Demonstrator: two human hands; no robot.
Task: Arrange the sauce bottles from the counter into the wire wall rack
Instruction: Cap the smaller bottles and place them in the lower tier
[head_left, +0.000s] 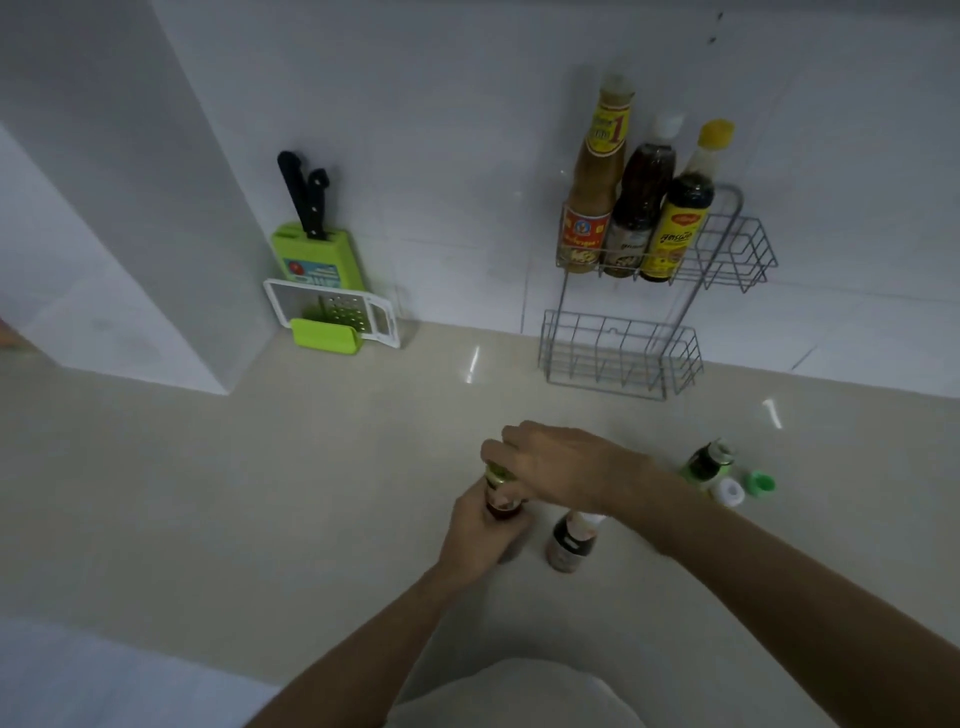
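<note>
Centrally on glossy beige counter, left hand grips glass bottle; right hand pinches its gold cap.

rack: three bottles in upper basket | gold-capped bottle: upright on counter, both hands gripping

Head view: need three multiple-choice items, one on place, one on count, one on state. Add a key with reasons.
1. Where is the grey wire wall rack's lower basket?
A. just above the beige counter
B. above the green knife block
C. behind the hands

2. How many tall sauce bottles stand in the upper basket?
A. two
B. three
C. five

3. What does the left hand do?
A. lies flat
B. grips a dark gold-capped bottle
C. touches the rack

Key: 1 A, it hangs empty low over the counter. 2 B, three stand side by side. 3 B, it wraps the bottle while the right hand covers its cap.
</note>
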